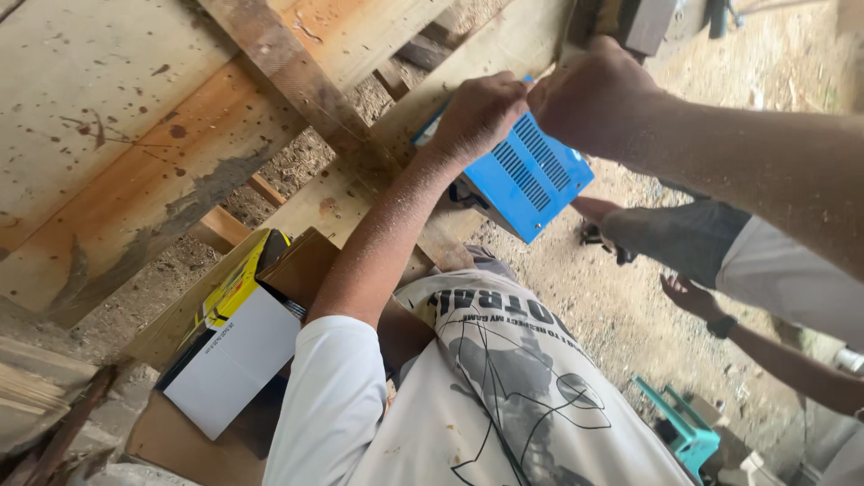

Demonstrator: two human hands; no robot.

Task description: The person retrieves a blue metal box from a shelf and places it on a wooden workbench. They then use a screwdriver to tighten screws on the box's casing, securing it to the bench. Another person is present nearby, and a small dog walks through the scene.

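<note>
My fingers are hidden from me: both fists show only their backs, so I can't tell exactly what they pinch. My left hand (477, 115) is curled closed at the near top edge of the blue vented metal box (526, 175), which rests on the wooden planks (162, 135) at the far middle. My right hand (594, 94) is clenched just beside it, forearm cut off at the right edge. Another person's hand (688, 295) hangs low right, near a teal stool (684, 427). A yellow-and-white carton (234, 351) sits left.
</note>
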